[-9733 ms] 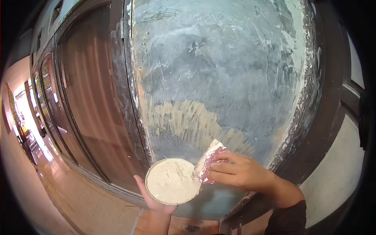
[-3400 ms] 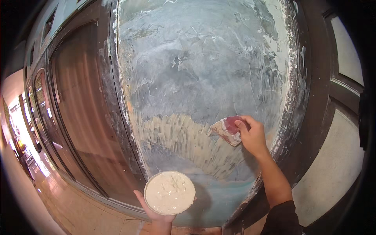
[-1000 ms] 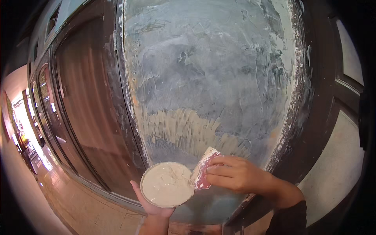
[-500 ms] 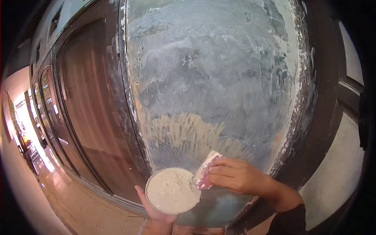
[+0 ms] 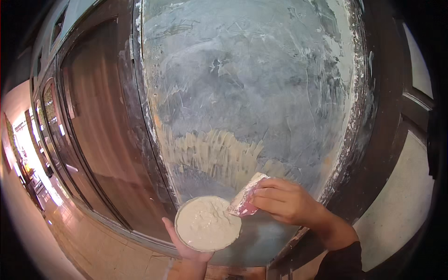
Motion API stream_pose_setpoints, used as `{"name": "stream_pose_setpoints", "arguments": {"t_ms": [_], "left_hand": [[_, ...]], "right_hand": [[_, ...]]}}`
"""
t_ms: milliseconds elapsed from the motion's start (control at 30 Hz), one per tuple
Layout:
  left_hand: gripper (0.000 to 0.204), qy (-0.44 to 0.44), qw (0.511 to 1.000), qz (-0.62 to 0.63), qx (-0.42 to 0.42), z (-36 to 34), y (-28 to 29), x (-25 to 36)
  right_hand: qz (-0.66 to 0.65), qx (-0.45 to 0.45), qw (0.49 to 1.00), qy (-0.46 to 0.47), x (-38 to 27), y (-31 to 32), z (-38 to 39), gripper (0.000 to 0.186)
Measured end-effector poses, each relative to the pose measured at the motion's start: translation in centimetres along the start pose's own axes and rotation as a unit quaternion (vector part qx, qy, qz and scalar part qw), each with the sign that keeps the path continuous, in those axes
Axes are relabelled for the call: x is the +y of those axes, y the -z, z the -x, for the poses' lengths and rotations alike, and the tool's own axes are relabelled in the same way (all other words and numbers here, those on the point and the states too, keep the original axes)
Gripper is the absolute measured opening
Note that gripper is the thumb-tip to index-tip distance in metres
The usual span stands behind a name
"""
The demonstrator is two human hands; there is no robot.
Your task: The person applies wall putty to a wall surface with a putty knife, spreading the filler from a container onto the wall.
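My left hand [image 5: 186, 247] holds up a round bowl [image 5: 207, 224] full of pale, creamy putty, fingers cupped under its base. My right hand [image 5: 287, 203] grips a small flat scraper [image 5: 246, 196] with a pink handle and a putty-coated blade. The blade's lower edge rests on the bowl's right rim. Both hands are in front of a blue-grey wall panel [image 5: 252, 88] smeared with putty, with a band of fresh cream strokes [image 5: 214, 154] just above the bowl.
A dark wooden door frame [image 5: 387, 121] borders the panel on the right, with white paint spatter along its edge. To the left stand tall brown wooden doors [image 5: 98, 126]. A tiled floor [image 5: 88, 242] runs off at lower left toward a bright corridor.
Several seconds ago my right hand spread putty high on the panel. It came back down to the bowl. Over the last second the scraper stays at the bowl's rim, shifting only slightly.
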State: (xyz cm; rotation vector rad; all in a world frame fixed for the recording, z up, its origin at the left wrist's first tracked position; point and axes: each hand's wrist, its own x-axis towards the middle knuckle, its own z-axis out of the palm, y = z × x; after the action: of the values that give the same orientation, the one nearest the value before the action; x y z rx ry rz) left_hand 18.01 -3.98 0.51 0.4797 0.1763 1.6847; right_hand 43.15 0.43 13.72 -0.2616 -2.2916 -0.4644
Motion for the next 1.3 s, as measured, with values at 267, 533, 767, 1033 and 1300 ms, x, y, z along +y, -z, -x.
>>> {"name": "stream_pose_setpoints", "arguments": {"t_ms": [267,533,767,1033,1300], "left_hand": [[0.102,0.034,0.998,0.024,-0.046,0.0,0.1,-0.6],[0.106,0.048,0.997,0.028,-0.053,0.8,1.2,-0.7],[0.102,0.046,0.997,-0.007,-0.056,1.1,1.6,-0.5],[0.102,0.031,0.999,-0.012,-0.032,1.3,2.0,-0.3],[0.103,0.053,0.988,0.143,0.013,1.3,1.9,-0.1]], "right_hand": [[0.014,0.069,0.994,-0.081,1.7,0.8,1.9,0.026],[-0.049,0.207,0.913,-0.349,6.5,0.5,4.2,0.014],[-0.037,0.208,0.896,-0.391,8.5,-0.8,4.3,0.017],[-0.063,0.232,0.889,-0.39,8.5,-1.0,4.3,0.018],[-0.078,0.264,0.877,-0.394,9.0,-0.6,4.2,0.019]]}}
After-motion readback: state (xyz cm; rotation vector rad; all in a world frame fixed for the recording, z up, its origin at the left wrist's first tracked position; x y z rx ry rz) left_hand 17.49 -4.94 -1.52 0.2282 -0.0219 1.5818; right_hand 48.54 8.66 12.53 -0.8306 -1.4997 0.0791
